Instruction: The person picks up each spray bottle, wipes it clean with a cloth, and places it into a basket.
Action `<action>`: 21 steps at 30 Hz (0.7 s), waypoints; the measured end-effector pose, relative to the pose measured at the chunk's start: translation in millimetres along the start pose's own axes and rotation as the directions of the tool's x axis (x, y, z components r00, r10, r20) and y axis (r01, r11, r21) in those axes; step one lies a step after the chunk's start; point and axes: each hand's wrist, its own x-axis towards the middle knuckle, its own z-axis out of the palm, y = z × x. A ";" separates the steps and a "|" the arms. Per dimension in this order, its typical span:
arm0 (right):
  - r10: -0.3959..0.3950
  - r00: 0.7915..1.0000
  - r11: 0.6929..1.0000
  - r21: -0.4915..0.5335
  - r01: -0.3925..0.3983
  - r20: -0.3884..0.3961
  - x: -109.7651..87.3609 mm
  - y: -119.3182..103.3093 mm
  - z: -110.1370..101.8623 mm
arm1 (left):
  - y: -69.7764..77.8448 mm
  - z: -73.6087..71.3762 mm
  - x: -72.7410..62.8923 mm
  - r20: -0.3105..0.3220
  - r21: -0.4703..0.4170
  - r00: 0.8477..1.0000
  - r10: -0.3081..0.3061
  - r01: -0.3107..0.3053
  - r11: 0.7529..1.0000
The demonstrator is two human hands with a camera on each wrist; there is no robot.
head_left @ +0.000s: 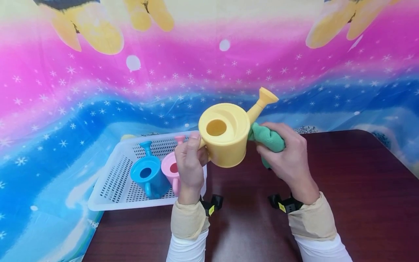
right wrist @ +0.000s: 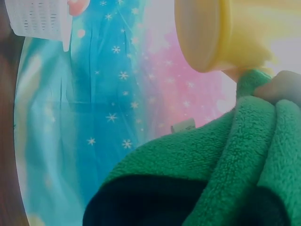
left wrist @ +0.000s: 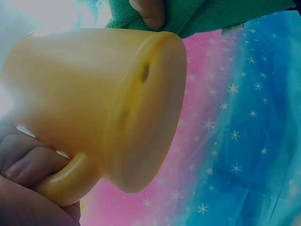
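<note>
A yellow toy watering can (head_left: 227,145) is held up above the table, its spout pointing to the upper right. My left hand (head_left: 191,163) grips its handle (left wrist: 75,181), with the fingers curled through the loop in the left wrist view. In my right hand (head_left: 291,156) is a bunched green cloth (head_left: 270,139), which touches the can's side below the spout. The cloth's fuzzy folds (right wrist: 202,150) hang down in the right wrist view. The can's flat base (left wrist: 155,122) shows in the left wrist view. Part of the cloth is hidden behind my right fingers.
To the left stands a white plastic basket (head_left: 108,196) with slotted walls. Inside are a blue watering can (head_left: 148,176) and a pink one (head_left: 167,167), partly hidden by my left hand. A dark brown table (head_left: 353,182) lies beneath, and a patterned cloth backdrop (head_left: 183,54) hangs behind.
</note>
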 end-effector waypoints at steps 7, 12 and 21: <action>0.051 0.986 0.995 0.089 -0.037 -0.158 0.9 1.7 0.6 | 1.1 -2.3 0.1 0.051 0.039 0.999 -0.002 0.000 0.999; 0.074 0.955 0.993 0.111 -0.044 -0.287 3.0 5.1 0.8 | 0.1 -1.9 -0.6 0.077 0.062 0.997 -0.001 -0.003 0.998; 0.104 0.921 0.984 0.172 -0.041 -0.375 5.2 1.9 2.5 | -2.6 4.1 -4.9 0.062 0.236 0.993 0.100 -0.112 0.965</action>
